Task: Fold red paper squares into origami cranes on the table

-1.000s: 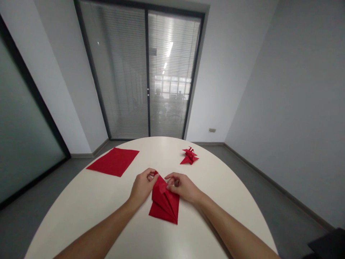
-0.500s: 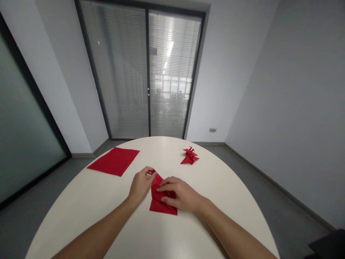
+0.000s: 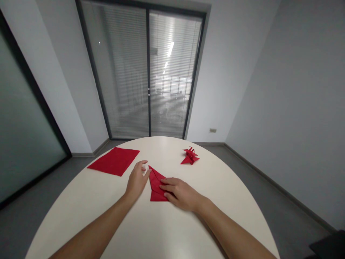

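Observation:
A partly folded sheet of red paper [image 3: 156, 195] lies on the round white table between my hands, its pointed corner toward the far side. My right hand [image 3: 182, 193] rests on its right part with fingers stretched out, covering that side. At the paper's upper left edge is my left hand [image 3: 138, 178], thumb close to or touching the corner. Its fingers are apart and hold nothing.
A flat red paper sheet [image 3: 114, 162] lies at the table's far left. Folded red paper cranes [image 3: 190, 156] sit at the far right, clustered together. The white table [image 3: 140, 230] has a curved edge; a dark object [image 3: 329, 244] shows at the lower right.
The left hand has let go of the paper's far corner and opened. The folded paper now lies flatter, its near edge further from me. My right hand has flattened on it.

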`<state>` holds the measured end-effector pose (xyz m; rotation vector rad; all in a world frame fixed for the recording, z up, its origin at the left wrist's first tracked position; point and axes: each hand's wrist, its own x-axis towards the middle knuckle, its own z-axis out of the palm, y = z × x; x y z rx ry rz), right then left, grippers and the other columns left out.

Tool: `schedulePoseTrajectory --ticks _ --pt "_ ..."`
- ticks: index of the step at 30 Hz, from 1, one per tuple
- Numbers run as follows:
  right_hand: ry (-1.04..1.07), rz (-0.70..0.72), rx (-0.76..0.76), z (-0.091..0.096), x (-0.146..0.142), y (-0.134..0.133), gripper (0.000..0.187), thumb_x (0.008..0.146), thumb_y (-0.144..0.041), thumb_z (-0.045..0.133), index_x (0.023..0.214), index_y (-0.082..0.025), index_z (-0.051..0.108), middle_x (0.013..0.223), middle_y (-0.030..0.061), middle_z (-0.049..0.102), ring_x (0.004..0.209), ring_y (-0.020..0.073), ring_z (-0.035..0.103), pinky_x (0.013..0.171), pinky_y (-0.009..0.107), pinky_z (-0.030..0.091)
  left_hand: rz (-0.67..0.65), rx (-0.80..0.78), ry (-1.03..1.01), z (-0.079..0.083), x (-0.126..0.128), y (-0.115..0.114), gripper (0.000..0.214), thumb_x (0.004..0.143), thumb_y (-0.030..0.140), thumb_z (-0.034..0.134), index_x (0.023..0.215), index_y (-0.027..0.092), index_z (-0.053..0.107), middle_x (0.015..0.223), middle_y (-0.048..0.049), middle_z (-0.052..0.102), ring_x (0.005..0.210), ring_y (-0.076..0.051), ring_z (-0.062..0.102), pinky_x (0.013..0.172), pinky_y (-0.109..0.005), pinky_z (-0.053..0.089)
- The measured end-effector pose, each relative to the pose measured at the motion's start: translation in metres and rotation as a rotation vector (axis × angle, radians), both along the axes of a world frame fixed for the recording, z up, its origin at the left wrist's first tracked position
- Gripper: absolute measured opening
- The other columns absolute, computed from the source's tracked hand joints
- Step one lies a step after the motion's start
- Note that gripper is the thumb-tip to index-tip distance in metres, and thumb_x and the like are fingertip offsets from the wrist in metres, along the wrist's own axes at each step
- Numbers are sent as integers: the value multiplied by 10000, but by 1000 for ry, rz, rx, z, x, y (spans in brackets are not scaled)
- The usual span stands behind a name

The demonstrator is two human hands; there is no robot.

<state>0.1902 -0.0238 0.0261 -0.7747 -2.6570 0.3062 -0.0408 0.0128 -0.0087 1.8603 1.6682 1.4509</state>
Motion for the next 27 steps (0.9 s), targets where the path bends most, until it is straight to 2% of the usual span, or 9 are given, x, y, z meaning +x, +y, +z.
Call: schedulePoseTrajectory --ticks 3,6,8,11,14,17,21,24,27 --pt "-9 -37 24 -1 2 2 383 989 -289 480 1319 -147 613 1390 143 585 1270 269 548 1112 403 397 -123 111 158 0 6 -8 249 913 205 487 1134 197 603 1174 -96 662 994 -214 659 911 -381 532" --pt "-31 -90 22 -1 4 2 444 983 -367 504 1364 -150 570 1423 157 553 1320 306 501 1123 464 364 -298 92 350 -5 14 -16 300 932 186 481 1196 199 622 1274 -101 658 1191 -237 603 1063 -428 452" --pt "-41 -104 14 0 5 1 459 980 -402 508 1376 -174 559 1432 148 546 1322 310 497 1110 477 365 -318 38 448 -10 18 -19 355 936 212 503 1276 191 601 1332 -118 638 1240 -265 584 1098 -483 414" --pt "-36 -90 9 6 3 -1 359 1014 -351 439 1299 -224 617 1337 100 630 1218 266 579 1061 443 395 -324 -33 517 -13 18 -21 356 951 242 500 1287 206 612 1354 -106 633 1273 -277 566 1120 -535 373" --pt "-23 -99 2 9 2 0 326 1015 -246 406 1228 -220 650 1169 80 715 1068 234 644 989 403 429 -357 -52 543 -11 16 -23 368 932 230 530 1287 210 623 1365 -97 626 1288 -270 552 1125 -523 372" --pt "8 -140 -14 5 3 4 335 948 -184 495 1254 -205 630 1109 89 726 1011 233 648 937 380 458 -403 -24 580 -4 15 -25 369 914 195 546 1269 213 645 1363 -97 624 1289 -268 539 1117 -495 391" --pt "55 -161 -29 -7 8 11 431 895 -205 569 1325 -178 588 1256 124 666 1156 252 599 1016 403 449 -384 25 631 2 17 -30 309 924 194 544 1186 231 702 1293 -91 656 1210 -264 571 1060 -463 446" --pt "23 -166 -40 -12 11 13 475 930 -265 531 1391 -150 547 1403 144 576 1311 277 508 1128 442 375 -392 28 659 2 18 -32 335 948 213 511 1242 213 670 1293 -93 664 1192 -263 585 1071 -475 434" --pt "-17 -181 -70 -11 12 13 559 922 -299 545 1448 -123 484 1485 154 491 1406 309 402 1177 478 315 -420 26 678 -1 17 -32 385 938 246 531 1309 202 622 1365 -93 624 1274 -283 532 1106 -498 398"
